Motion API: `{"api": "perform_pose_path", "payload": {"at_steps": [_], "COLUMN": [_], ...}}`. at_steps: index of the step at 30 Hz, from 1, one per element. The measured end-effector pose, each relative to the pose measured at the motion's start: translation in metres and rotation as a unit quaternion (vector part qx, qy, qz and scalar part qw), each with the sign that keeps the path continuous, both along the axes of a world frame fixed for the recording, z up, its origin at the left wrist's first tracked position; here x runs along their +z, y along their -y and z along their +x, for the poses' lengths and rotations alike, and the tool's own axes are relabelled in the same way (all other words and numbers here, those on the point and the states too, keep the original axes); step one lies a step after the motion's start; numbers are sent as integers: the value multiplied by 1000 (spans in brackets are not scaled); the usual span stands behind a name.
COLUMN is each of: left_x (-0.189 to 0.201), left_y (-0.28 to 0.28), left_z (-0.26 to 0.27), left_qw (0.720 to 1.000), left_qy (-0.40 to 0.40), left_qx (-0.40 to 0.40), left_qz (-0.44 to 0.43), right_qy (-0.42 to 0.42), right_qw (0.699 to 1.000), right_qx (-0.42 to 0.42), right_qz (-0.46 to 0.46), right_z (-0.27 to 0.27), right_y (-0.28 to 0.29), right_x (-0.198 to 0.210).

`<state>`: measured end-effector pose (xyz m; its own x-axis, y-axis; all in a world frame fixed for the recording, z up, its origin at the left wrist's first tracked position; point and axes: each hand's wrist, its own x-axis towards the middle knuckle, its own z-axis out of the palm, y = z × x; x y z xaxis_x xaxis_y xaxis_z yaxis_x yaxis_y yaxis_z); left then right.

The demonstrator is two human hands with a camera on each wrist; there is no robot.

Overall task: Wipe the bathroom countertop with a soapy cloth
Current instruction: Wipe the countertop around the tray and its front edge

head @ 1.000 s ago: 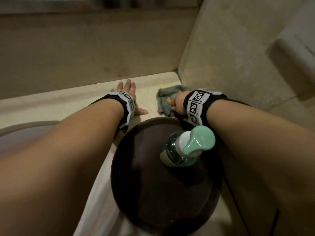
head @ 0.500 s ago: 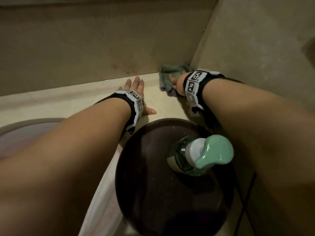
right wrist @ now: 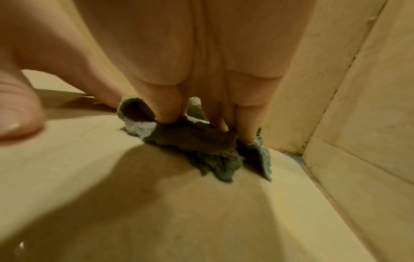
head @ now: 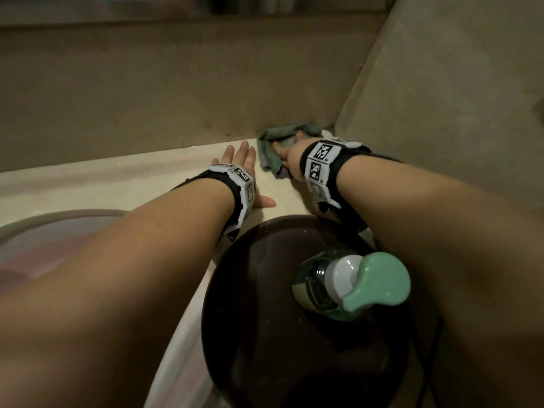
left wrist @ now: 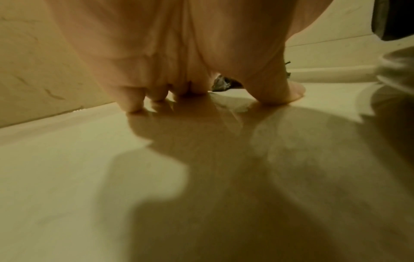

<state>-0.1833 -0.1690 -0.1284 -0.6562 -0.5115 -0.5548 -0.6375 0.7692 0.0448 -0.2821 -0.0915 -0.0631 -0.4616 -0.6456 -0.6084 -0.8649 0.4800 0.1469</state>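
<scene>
In the countertop (head: 123, 184) corner, cloth (right wrist: 197, 141) under the right hand (head: 290, 156)'s straight, pressing fingers (right wrist: 167, 106); left hand (head: 244, 169) flat, spread.

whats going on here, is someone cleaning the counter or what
Yes. A person is wiping a beige bathroom countertop. Their right hand presses a crumpled green cloth into the back corner where the two walls meet, fingers on top of it. Their left hand rests flat on the counter beside it, fingers spread, holding nothing. Nearer the camera, a soap pump bottle with a green top stands on a dark round tray, untouched.
</scene>
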Motion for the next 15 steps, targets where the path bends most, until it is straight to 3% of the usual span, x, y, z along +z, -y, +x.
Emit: {"api": "perform_pose_path", "payload": {"at_steps": [3, 11, 15], "left_x": [1, 5, 5], "left_y": [1, 0, -1], "left_z": [1, 0, -1], "left_qw": [1000, 1000, 1000], "left_qy": [5, 18, -1], "left_qx": [-1, 0, 0], "left_qz": [2, 3, 2], "right_qy": [6, -18, -32], "right_qw": [997, 996, 999], "right_qx": [17, 29, -1], "right_qz": [76, 87, 3], "right_z": [6, 7, -2], "right_y": [14, 16, 0], "right_x": [-6, -5, -1]}}
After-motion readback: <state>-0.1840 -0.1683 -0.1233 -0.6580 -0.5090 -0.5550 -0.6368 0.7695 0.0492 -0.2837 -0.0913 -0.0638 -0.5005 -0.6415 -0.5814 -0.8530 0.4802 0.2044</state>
